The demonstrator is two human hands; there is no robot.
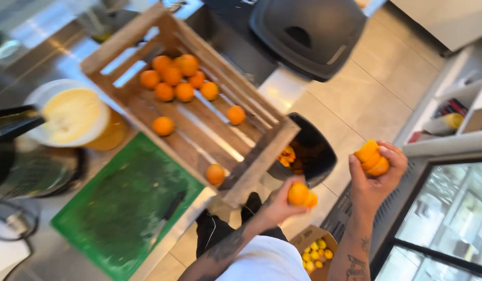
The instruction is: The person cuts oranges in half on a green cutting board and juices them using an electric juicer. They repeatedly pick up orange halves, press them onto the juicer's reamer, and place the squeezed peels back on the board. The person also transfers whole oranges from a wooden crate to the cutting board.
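Observation:
My left hand (282,204) holds orange pieces (300,194) out over the floor, just in front of a small black bin (324,151) with orange peels inside. My right hand (379,174) is raised to the right and grips a stack of squeezed orange halves (372,158). A wooden crate (251,156) with several whole oranges (173,78) sits on the steel counter to the left. A green cutting board (121,208) with a dark-handled knife (168,216) lies beside the crate.
A white bowl of yellow juice (69,114) stands left of the crate. A large black lidded bin (308,34) is on the tiled floor. A cardboard box of lemons (316,250) sits below. A glass-door fridge (449,218) and shelves are at right.

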